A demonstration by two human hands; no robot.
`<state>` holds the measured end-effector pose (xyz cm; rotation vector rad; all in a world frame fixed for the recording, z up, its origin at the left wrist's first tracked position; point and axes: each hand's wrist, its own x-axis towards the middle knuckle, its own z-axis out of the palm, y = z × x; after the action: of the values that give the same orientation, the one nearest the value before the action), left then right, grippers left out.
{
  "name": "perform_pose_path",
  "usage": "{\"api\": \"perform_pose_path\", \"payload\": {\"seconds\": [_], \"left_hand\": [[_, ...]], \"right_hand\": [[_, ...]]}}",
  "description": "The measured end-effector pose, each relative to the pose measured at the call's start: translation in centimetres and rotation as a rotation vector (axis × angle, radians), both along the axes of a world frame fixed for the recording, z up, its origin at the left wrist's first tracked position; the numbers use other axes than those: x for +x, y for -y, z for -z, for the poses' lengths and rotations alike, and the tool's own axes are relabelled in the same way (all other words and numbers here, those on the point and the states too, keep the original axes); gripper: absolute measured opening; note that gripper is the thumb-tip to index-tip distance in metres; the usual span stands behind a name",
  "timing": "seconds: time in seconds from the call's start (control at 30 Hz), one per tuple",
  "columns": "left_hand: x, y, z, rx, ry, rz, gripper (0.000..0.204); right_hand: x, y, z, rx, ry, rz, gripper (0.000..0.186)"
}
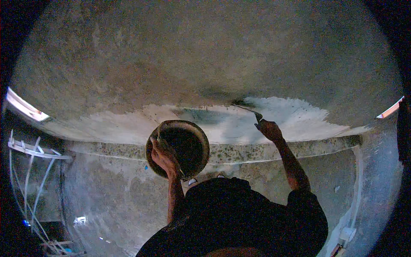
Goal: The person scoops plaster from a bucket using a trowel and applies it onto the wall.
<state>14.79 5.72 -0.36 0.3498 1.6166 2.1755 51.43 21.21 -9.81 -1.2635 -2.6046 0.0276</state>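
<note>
My left hand is closed on a round, dark-inside basin, gripping it at its left side in front of my body. A thin, pale stick-like piece shows above the fingers; I cannot tell whether it is a separate tool. My right hand is closed around the handle of a trowel. Its thin blade reaches up and left to the wall, at the upper border of a pale, smooth coated patch. Above that patch the wall is rough and grey-brown. The basin's contents are too dark to make out.
Along the wall's foot runs a speckled ledge or strip. A pale metal frame, like a stand or ladder, stands at the left. Bright openings lie at both sides. White bits lie on the grey floor.
</note>
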Motion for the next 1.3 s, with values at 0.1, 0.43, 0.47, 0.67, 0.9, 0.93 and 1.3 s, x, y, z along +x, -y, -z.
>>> {"api": "perform_pose_path", "payload": {"seconds": [0.1,0.43,0.47,0.67,0.9,0.93,1.3], "left_hand": [[0.1,0.5,-0.3,-0.04,-0.026,-0.051,0.045],[-0.8,0.5,2.7,-0.075,-0.561,-0.125,0.044],[-0.4,0.6,1.7,-0.078,-0.562,-0.124,0.044],[-0.8,0.5,3.1,-0.132,-0.405,-0.049,0.048],[0.5,0.4,0.6,-0.169,-0.167,0.155,0.048],[0.6,0.5,0.3,-0.03,-0.161,0.129,0.049],[0.2,1.7,-0.8,-0.151,-0.112,0.148,0.048]], "right_hand": [[0.1,-1.9,-0.5,0.047,0.034,0.008,0.02],[6.5,-2.6,6.1,0.264,0.031,-0.116,0.023],[6.8,-1.8,6.0,0.188,0.066,-0.025,0.025],[3.2,0.0,6.1,0.383,0.244,-0.05,0.035],[-1.4,-2.8,3.8,0.151,0.131,0.189,0.021],[-1.1,-2.9,3.9,0.154,0.054,0.2,0.019],[1.6,-0.7,5.2,0.173,0.039,0.207,0.021]]}}
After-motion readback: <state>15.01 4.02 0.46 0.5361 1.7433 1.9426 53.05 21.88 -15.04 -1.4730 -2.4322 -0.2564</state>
